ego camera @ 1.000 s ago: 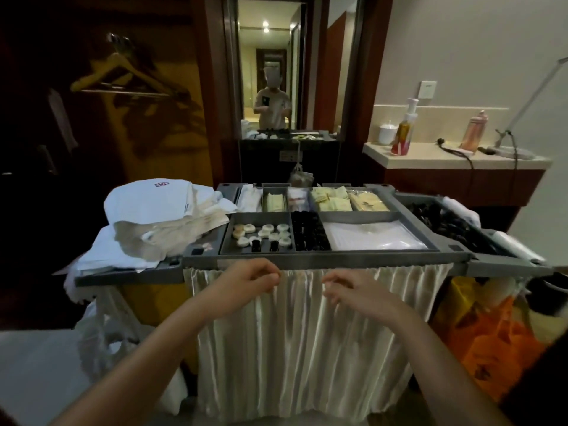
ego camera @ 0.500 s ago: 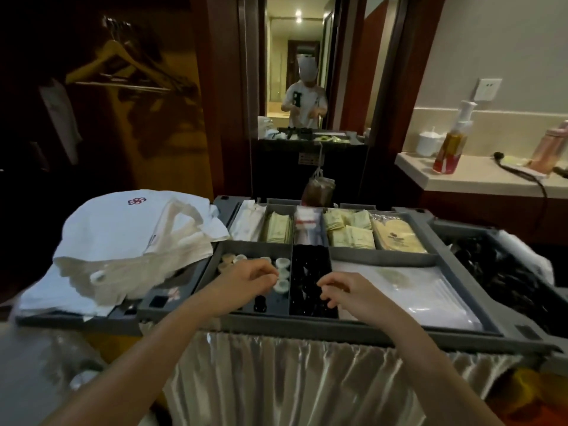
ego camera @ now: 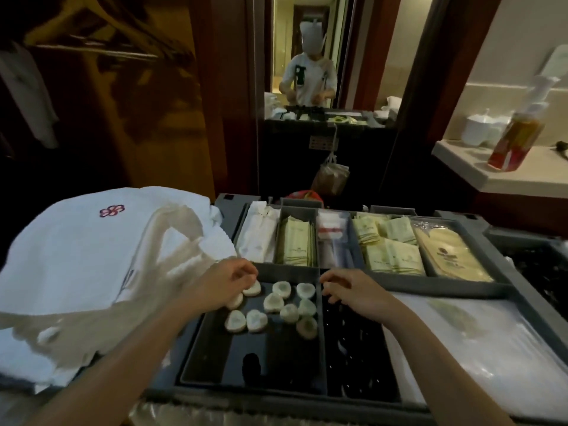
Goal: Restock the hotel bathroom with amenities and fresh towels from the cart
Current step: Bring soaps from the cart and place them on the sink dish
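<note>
Both hands reach over the tray (ego camera: pixel 455 286). The left hand (ego camera: pixel 226 285), fingers curled, rests on the far-left soaps (ego camera: pixel 273 302); whether it pinches one I cannot tell. The right hand (ego camera: pixel 349 292), loosely curled and seemingly empty, hovers over the dark compartment (ego camera: pixel 353 352) just right of them. So the left is nearer. Packets (ego camera: pixel 390 253) lie beyond, towels (ego camera: pixel 92 247) to the left.
</note>
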A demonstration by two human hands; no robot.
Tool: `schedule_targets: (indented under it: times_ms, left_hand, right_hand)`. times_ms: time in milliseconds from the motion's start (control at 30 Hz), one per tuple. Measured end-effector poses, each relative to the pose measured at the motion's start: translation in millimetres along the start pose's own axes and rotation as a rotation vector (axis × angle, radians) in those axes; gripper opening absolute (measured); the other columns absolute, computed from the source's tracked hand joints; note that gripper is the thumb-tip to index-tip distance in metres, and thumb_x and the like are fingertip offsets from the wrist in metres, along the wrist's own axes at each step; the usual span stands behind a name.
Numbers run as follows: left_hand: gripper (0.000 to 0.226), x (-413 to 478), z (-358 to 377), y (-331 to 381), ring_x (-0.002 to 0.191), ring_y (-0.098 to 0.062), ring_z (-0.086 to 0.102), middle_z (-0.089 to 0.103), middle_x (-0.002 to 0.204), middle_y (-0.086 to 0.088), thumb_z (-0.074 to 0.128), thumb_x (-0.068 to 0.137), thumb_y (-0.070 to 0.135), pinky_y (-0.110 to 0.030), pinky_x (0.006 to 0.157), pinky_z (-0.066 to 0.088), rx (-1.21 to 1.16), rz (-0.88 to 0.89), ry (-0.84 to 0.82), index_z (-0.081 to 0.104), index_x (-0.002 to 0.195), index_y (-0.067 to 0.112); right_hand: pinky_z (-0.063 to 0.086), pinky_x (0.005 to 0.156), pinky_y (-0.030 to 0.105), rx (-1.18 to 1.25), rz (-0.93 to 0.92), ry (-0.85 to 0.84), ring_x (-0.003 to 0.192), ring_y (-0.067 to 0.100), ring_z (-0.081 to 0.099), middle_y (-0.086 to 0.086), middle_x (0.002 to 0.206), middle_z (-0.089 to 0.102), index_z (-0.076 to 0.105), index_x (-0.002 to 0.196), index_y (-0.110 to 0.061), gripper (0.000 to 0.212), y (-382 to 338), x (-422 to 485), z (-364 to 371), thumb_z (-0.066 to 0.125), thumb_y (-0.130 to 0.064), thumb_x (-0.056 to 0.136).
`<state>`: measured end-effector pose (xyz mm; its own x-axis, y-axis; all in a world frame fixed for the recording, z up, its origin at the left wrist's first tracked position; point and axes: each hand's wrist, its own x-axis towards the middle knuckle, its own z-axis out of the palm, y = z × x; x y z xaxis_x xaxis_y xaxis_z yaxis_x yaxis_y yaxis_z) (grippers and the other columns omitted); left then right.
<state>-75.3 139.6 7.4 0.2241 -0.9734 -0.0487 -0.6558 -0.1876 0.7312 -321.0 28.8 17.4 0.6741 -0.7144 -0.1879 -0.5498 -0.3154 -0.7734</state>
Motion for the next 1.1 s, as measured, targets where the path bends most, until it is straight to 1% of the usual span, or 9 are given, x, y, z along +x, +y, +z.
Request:
schedule_targets:
  times_ms: [100,200,300,400,500,633,833,933,1100]
  left_hand:
    - [0.013,13.9,-3.1,-22.7,0.087,0.001,0.057,0.062,0.095,0.012,0.056,0.092,0.026,-0.013,0.070,0.045,0.095,-0.015,-0.005,0.059,0.104,0.027]
    - [0.015,14.7,0.6,-43.1,0.089,-0.001,0.057,0.060,0.096,0.014,0.057,0.090,0.027,-0.014,0.077,0.046,0.192,0.028,0.042,0.060,0.105,0.026]
    - [0.019,4.7,7.6,-62.2,0.089,-0.001,0.052,0.058,0.100,0.011,0.059,0.089,0.023,-0.004,0.073,0.036,0.291,0.096,0.110,0.063,0.106,0.017]
    - [0.022,-9.3,16.9,-78.9,0.100,-0.005,0.052,0.062,0.109,0.001,0.064,0.085,0.019,-0.002,0.089,0.030,0.270,0.187,0.153,0.064,0.106,0.014]
    - [0.025,-21.2,26.3,-86.9,0.109,-0.005,0.050,0.060,0.116,0.003,0.064,0.084,0.025,-0.020,0.099,0.038,0.244,0.146,0.228,0.065,0.107,0.016]
    - [0.037,-23.1,31.3,-83.4,0.108,-0.016,0.057,0.064,0.112,0.000,0.046,0.086,0.041,-0.038,0.094,0.046,0.284,0.062,0.255,0.065,0.105,0.017]
    - [0.045,-23.1,32.3,-80.4,0.115,-0.017,0.055,0.064,0.114,-0.001,0.039,0.085,0.045,-0.028,0.099,0.037,0.298,0.012,0.229,0.066,0.103,0.014]
    - [0.036,-21.6,33.0,-82.4,0.119,-0.016,0.052,0.064,0.116,-0.001,0.047,0.088,0.040,-0.028,0.101,0.034,0.302,0.013,0.243,0.066,0.103,0.015]
    - [0.021,-20.2,35.2,-86.1,0.121,-0.016,0.051,0.065,0.115,-0.003,0.060,0.088,0.025,-0.025,0.102,0.030,0.343,0.051,0.268,0.067,0.104,0.013]
  right_hand:
    - [0.046,0.067,0.012,-0.044,-0.021,-0.017,0.079,0.000,0.061,-0.012,0.088,0.061,0.058,0.103,-0.026,0.010,0.5,29.8,12.6,0.051,-0.025,0.096]
    - [0.048,0.074,0.017,-0.080,-0.019,-0.054,0.086,0.004,0.062,-0.009,0.093,0.062,0.062,0.105,-0.024,0.014,1.8,50.1,28.7,0.056,-0.027,0.093]
    - [0.049,0.080,0.022,-0.122,-0.037,-0.092,0.090,0.006,0.060,-0.005,0.097,0.063,0.064,0.109,-0.021,0.021,1.4,65.2,42.9,0.060,-0.028,0.090]
    - [0.050,0.085,0.029,-0.225,-0.080,-0.145,0.095,0.011,0.059,-0.005,0.100,0.062,0.062,0.111,-0.021,0.027,-3.5,80.0,60.2,0.063,-0.031,0.087]
    - [0.047,0.089,0.036,-0.451,-0.172,-0.212,0.107,0.019,0.053,0.001,0.112,0.060,0.059,0.118,-0.020,0.039,-5.1,92.5,84.6,0.065,-0.038,0.084]
    - [0.038,0.081,0.034,-0.691,-0.383,-0.236,0.109,0.027,0.047,0.006,0.116,0.054,0.057,0.111,-0.020,0.038,-1.0,100.9,110.0,0.060,-0.044,0.082]
    - [0.035,0.085,0.037,-0.930,-0.465,-0.213,0.114,0.028,0.044,0.007,0.119,0.055,0.055,0.113,-0.018,0.045,-3.9,102.7,122.8,0.056,-0.050,0.082]
    - [0.035,0.089,0.038,-0.994,-0.494,-0.212,0.117,0.029,0.043,0.008,0.123,0.055,0.055,0.116,-0.018,0.051,-3.0,103.8,124.3,0.059,-0.052,0.079]
    - [0.035,0.086,0.034,-0.840,-0.482,-0.219,0.113,0.025,0.045,0.006,0.121,0.055,0.056,0.115,-0.020,0.043,-0.8,103.4,118.0,0.062,-0.044,0.080]
